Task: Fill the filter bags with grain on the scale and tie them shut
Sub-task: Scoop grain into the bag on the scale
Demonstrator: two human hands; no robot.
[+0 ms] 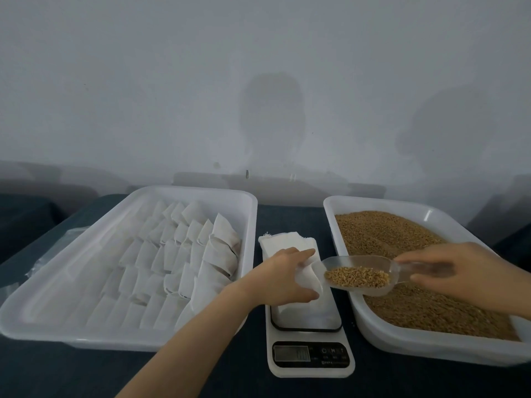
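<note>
My left hand (283, 275) holds a white filter bag (309, 278) above the white kitchen scale (311, 357), its mouth turned to the right. My right hand (459, 272) grips the handle of a clear plastic scoop (359, 274) loaded with brown grain; the scoop's lip sits right at the bag's mouth. A stack of empty white filter bags (287, 242) lies on and behind the scale's platform. To the right, a white tray (431, 344) is full of grain (388, 237).
A large white tray (86, 337) on the left holds several rows of filled white bags (184, 254). Everything stands on a dark blue table (201, 377) against a pale wall. A clear plastic wrapper (43, 262) lies left of that tray.
</note>
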